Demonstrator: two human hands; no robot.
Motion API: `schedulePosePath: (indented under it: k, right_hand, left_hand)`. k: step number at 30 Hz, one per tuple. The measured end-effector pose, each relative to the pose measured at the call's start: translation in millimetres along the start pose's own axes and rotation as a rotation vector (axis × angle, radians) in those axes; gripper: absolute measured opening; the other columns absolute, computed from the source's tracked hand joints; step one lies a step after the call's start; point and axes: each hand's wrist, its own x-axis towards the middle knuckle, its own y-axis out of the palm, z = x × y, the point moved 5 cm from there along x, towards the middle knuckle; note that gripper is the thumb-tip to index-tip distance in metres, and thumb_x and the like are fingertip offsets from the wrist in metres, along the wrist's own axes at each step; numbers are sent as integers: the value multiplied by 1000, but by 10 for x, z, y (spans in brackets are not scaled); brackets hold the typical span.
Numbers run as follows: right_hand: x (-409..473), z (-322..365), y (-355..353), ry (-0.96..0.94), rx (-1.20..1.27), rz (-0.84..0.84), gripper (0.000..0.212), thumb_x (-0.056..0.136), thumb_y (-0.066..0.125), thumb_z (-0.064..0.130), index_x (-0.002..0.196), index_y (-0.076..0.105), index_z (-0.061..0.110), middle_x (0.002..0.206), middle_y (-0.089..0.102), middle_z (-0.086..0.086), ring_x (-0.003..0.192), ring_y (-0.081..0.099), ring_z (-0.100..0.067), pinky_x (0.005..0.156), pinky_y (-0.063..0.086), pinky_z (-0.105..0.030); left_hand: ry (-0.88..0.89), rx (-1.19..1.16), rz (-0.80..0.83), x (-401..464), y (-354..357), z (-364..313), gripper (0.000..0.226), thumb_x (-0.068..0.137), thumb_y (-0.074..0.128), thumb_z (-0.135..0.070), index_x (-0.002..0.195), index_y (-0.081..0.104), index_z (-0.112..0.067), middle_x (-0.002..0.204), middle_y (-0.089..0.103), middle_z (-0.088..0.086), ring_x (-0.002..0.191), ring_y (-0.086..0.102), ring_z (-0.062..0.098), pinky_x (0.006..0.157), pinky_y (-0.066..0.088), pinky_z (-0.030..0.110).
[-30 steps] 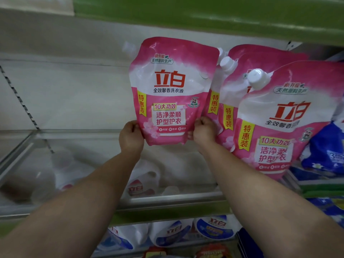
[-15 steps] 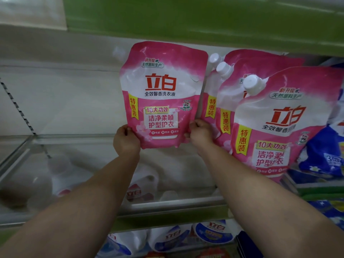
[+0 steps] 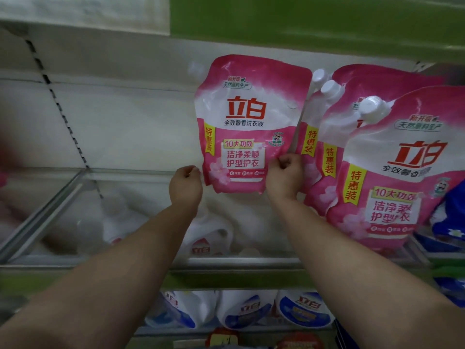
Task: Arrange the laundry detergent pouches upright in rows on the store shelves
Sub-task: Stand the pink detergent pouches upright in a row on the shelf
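Our left hand curls at the lower left corner of the pink pouch, pinching its edge. The pouch stands upright over the glass shelf, just left of the other pink pouches. Our right hand grips the lower right corner, fingers curled tight. Since half a second ago, pouch and hands sit further right in view and the pouch leans slightly.
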Motion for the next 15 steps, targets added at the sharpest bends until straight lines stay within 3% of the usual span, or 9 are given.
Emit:
schedulePosePath:
  k: [5,10,15]
  right_hand:
    - [-367,239,281,-93,55,121,14,86,58,7,79,49,15,66,50,12,59,46,3,48,33,-4]
    - [-805,282,665,-81,87,284,14,86,58,7,81,49,18,67,50,10,59,47,-3,51,36,-11]
    - [-1332,370,1072,-94,82,382,16,84,59,5,85,50,18,66,47,11,60,44,0,51,34,-5]
  left_hand:
    - [5,-15,15,0,-303,-28,16,91,51,-19,98,63,-11,105,66,18,103,61,36,93,50,48]
    - [25,-53,-2,-11,-733,-37,20,91,52,-20,100,63,-6,79,59,0,83,59,23,79,48,36]
    - [61,-9,-71,-17,-1398,-44,9,92,54,-23,87,59,-16,82,60,1,88,60,25,84,50,40]
